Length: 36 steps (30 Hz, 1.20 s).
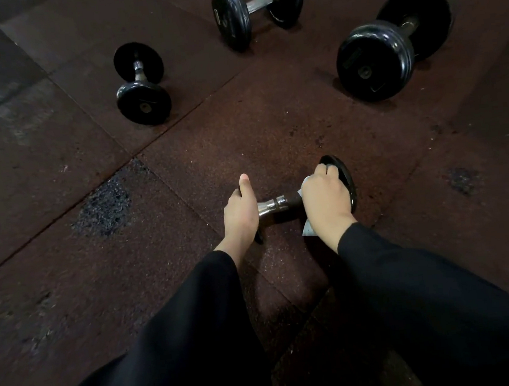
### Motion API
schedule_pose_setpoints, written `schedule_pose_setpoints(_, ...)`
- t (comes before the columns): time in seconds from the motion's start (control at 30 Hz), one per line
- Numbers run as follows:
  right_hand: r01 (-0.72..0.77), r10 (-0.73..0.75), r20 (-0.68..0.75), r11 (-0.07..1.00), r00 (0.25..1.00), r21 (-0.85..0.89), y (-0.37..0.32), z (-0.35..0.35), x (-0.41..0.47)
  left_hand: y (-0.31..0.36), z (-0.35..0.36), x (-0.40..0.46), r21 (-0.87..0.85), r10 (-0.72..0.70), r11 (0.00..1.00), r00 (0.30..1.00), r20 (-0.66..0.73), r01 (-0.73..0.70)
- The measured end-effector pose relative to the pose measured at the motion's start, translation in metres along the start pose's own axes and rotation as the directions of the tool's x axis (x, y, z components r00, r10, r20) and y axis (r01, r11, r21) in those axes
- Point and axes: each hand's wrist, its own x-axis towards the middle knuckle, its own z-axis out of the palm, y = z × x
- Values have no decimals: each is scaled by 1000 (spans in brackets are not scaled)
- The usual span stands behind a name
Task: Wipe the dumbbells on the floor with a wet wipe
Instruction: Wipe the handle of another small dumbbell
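Observation:
A small black dumbbell (279, 204) with a chrome handle lies on the dark rubber floor just in front of me. My left hand (241, 211) grips its left plate, thumb pointing up, and hides most of that plate. My right hand (324, 197) holds a white wet wipe (308, 228) curled against the inner face of the right plate, at the end of the handle. Bits of the wipe stick out above and below my fingers.
Three more black dumbbells lie farther off: a small one (141, 84) at the left, a medium one (257, 8) at the top centre, a large one (388, 47) at the right. A worn patch (103, 207) marks the floor mat (58, 148).

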Motion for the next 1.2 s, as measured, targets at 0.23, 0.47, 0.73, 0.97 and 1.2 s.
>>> schedule_pose_setpoints(0.23,-71,69,-70,997,995,-23,-1,9,-5,-2,0,0,9,19,1000,1000,0,-19)
schedule_pose_setpoints(0.47,31,-24,-140,998,990,47,12,14,-22,-2,-1,-2,26,24,999,1000,2,-24)
schedule_pose_setpoints(0.73,36,-30,-226,999,974,23,9,22,-24,1,0,-2,28,5,1000,1000,0,-5)
schedule_pose_setpoints(0.97,132,-84,-142,917,986,376,15,36,-47,0,1,-2,17,5,1000,1000,0,-5)
schedule_pose_setpoints(1.2,92,59,-236,807,970,583,15,35,-41,3,0,-3,22,0,1000,1000,-6,0)
